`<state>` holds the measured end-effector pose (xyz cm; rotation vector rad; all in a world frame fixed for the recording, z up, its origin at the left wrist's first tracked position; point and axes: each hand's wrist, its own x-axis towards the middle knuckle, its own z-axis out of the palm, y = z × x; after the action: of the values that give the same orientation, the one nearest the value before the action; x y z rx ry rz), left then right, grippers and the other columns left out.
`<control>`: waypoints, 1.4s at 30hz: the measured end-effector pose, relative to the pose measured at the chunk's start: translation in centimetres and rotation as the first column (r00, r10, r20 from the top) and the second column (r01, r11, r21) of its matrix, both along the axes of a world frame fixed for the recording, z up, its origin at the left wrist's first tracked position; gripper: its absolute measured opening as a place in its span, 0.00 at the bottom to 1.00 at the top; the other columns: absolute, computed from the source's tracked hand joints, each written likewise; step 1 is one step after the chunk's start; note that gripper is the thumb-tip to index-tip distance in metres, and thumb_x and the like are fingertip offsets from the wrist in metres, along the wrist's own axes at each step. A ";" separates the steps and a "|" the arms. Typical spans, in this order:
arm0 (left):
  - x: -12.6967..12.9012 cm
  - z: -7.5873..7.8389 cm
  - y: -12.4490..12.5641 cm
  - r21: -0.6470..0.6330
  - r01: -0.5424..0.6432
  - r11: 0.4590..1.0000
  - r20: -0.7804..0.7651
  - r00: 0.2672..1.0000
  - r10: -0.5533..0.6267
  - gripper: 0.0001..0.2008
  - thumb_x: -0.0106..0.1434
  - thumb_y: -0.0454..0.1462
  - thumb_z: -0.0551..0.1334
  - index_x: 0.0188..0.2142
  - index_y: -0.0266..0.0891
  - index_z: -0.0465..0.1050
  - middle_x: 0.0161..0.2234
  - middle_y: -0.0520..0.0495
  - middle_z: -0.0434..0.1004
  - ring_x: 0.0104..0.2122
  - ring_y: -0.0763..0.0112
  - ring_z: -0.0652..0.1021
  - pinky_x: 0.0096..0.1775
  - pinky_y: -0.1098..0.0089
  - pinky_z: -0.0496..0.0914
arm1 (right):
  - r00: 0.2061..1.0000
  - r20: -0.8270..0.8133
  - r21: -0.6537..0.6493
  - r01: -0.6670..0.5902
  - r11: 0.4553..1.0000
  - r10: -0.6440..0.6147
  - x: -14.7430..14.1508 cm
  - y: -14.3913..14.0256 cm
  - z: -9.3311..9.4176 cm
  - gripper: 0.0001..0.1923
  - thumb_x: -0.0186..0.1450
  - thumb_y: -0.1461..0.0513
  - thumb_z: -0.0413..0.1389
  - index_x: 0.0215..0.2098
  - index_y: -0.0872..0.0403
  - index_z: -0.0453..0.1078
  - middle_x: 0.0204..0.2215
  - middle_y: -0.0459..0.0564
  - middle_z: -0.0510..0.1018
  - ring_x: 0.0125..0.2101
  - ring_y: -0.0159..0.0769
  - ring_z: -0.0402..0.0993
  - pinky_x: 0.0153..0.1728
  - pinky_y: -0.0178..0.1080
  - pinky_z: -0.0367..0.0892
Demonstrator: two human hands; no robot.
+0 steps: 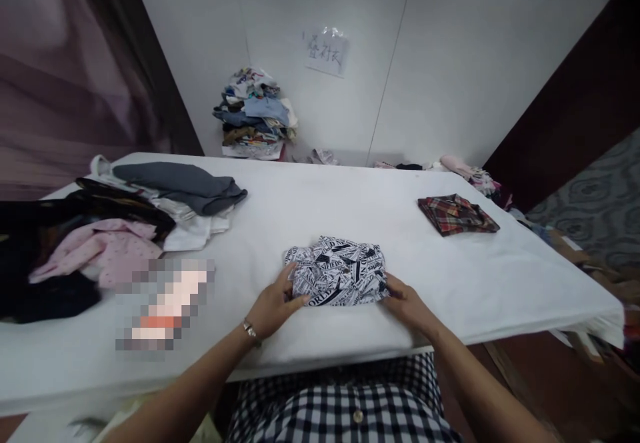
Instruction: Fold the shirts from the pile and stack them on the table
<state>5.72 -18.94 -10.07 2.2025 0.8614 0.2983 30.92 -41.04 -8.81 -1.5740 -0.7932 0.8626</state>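
Note:
In the head view, a folded black-and-white newspaper-print shirt [345,276] lies on the white-covered table [320,196] in front of me. My left hand [274,304] grips its left edge, thumb on top and the other fingers partly hidden at the side. At the shirt's right edge, my right hand [406,302] holds the cloth near the lower corner, its fingertips partly covered by fabric. The shirt is a compact rectangle with a slightly rumpled surface.
A folded plaid shirt [457,214] rests at the table's right. Loose clothes, including a grey garment [185,183] and a pink one [113,250], are heaped at the left. Behind the table stands a tall clothes stack [257,116]. A pixelated patch covers something at front left.

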 end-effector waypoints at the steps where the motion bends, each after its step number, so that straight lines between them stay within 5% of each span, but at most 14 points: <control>1: 0.4 0.6 0.2 -0.043 -0.046 0.998 -0.017 0.999 0.045 0.38 0.59 0.52 0.57 0.65 0.41 0.51 0.32 0.49 0.78 0.31 0.62 0.77 0.34 0.66 0.69 | 0.999 -0.029 0.006 0.022 1.000 -0.022 0.3 0.1 0.4 0.24 0.52 0.62 0.63 0.48 0.48 0.75 0.54 0.47 0.74 0.59 0.48 0.62 0.62 0.52 0.52; 3: 1.4 1.8 0.6 -0.055 -0.118 0.992 -0.033 0.993 0.116 0.34 0.62 0.53 0.52 0.62 0.40 0.57 0.27 0.51 0.77 0.28 0.63 0.76 0.31 0.66 0.67 | 0.989 -0.043 -0.008 0.141 0.990 -0.142 1.0 0.7 0.7 0.25 0.54 0.59 0.63 0.51 0.49 0.74 0.52 0.50 0.76 0.56 0.49 0.66 0.60 0.51 0.56; 6: 3.7 3.4 1.3 0.047 -0.174 0.984 -0.043 0.983 0.176 0.27 0.62 0.52 0.52 0.55 0.40 0.67 0.37 0.47 0.80 0.37 0.61 0.78 0.38 0.66 0.68 | 0.943 0.019 -0.095 0.332 0.938 -0.332 2.0 2.8 0.2 0.27 0.52 0.56 0.65 0.50 0.52 0.73 0.42 0.53 0.81 0.47 0.50 0.73 0.53 0.50 0.64; 9: 6.5 4.3 1.8 0.095 -0.169 0.981 -0.116 0.977 0.180 0.27 0.62 0.53 0.52 0.53 0.39 0.69 0.48 0.42 0.77 0.46 0.57 0.76 0.44 0.64 0.68 | 0.962 0.119 -0.080 0.254 0.964 -0.244 2.6 5.1 -0.9 0.26 0.52 0.57 0.64 0.50 0.51 0.73 0.36 0.49 0.81 0.41 0.46 0.76 0.47 0.49 0.69; 13: 9.3 4.6 1.8 0.097 -0.131 0.987 -0.197 0.969 0.148 0.24 0.59 0.51 0.57 0.49 0.38 0.71 0.48 0.39 0.77 0.47 0.54 0.76 0.43 0.64 0.67 | 0.907 0.304 0.042 0.294 0.955 -0.292 2.7 6.9 -1.4 0.27 0.52 0.60 0.61 0.51 0.51 0.72 0.42 0.48 0.80 0.44 0.44 0.74 0.52 0.49 0.65; 18: 7.9 4.5 0.5 0.127 -0.197 0.972 -0.023 0.979 0.201 0.12 0.61 0.46 0.56 0.34 0.42 0.71 0.34 0.50 0.78 0.36 0.66 0.76 0.37 0.70 0.65 | 0.938 0.170 0.283 0.246 0.927 -0.301 1.8 7.4 0.0 0.26 0.55 0.57 0.61 0.52 0.52 0.71 0.46 0.49 0.78 0.45 0.41 0.73 0.51 0.44 0.65; 22: 5.9 3.3 0.0 0.058 -0.320 0.946 0.181 0.935 0.306 0.14 0.62 0.48 0.54 0.28 0.42 0.66 0.25 0.55 0.71 0.28 0.70 0.71 0.31 0.70 0.64 | 0.946 0.130 0.211 0.267 0.940 -0.298 1.7 7.9 -0.2 0.29 0.54 0.54 0.61 0.52 0.53 0.70 0.34 0.48 0.79 0.35 0.39 0.73 0.41 0.42 0.68; 26: 5.7 2.1 1.2 -0.168 -0.399 0.902 0.068 0.908 0.414 0.12 0.60 0.47 0.59 0.34 0.40 0.70 0.34 0.49 0.78 0.37 0.65 0.76 0.40 0.68 0.68 | 0.909 0.377 -0.048 0.212 0.976 -0.179 2.3 8.2 -1.2 0.18 0.55 0.53 0.59 0.42 0.51 0.75 0.30 0.47 0.79 0.32 0.40 0.72 0.38 0.42 0.66; 30: 5.4 2.3 1.7 -0.337 -0.364 0.868 0.107 0.902 0.419 0.21 0.64 0.47 0.55 0.50 0.37 0.69 0.51 0.43 0.76 0.48 0.65 0.76 0.46 0.69 0.70 | 0.871 0.471 -0.112 0.217 0.970 -0.141 2.0 7.2 -0.8 0.18 0.59 0.46 0.54 0.33 0.51 0.75 0.26 0.46 0.77 0.30 0.39 0.70 0.33 0.39 0.63; 33: 4.9 2.4 0.9 -0.442 -0.280 0.852 0.188 0.900 0.394 0.27 0.63 0.45 0.58 0.58 0.37 0.62 0.53 0.39 0.75 0.50 0.64 0.76 0.50 0.67 0.70 | 0.872 0.486 -0.154 0.156 0.976 -0.063 1.2 6.1 -0.2 0.21 0.60 0.44 0.53 0.24 0.51 0.71 0.21 0.44 0.72 0.26 0.37 0.66 0.30 0.37 0.61; 39: 5.5 0.4 0.1 -0.211 -0.324 0.922 0.254 0.893 0.372 0.20 0.60 0.35 0.58 0.53 0.43 0.68 0.56 0.47 0.71 0.58 0.63 0.69 0.58 0.64 0.63 | 0.858 0.450 0.200 0.175 0.964 -0.249 0.3 5.0 0.3 0.13 0.57 0.50 0.59 0.23 0.49 0.72 0.39 0.49 0.76 0.43 0.42 0.69 0.47 0.42 0.62; 42: 5.7 -0.5 0.3 -0.122 -0.343 0.931 0.203 0.910 0.361 0.19 0.61 0.36 0.58 0.53 0.44 0.68 0.55 0.48 0.73 0.56 0.61 0.72 0.58 0.62 0.64 | 0.893 0.343 0.213 0.229 0.950 -0.292 0.8 5.0 -0.3 0.15 0.58 0.49 0.57 0.27 0.51 0.72 0.33 0.49 0.76 0.38 0.40 0.70 0.41 0.40 0.65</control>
<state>11.42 -18.64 -10.53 1.8835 1.1218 0.6583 31.67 -36.03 -9.07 -1.6678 -0.8674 0.2936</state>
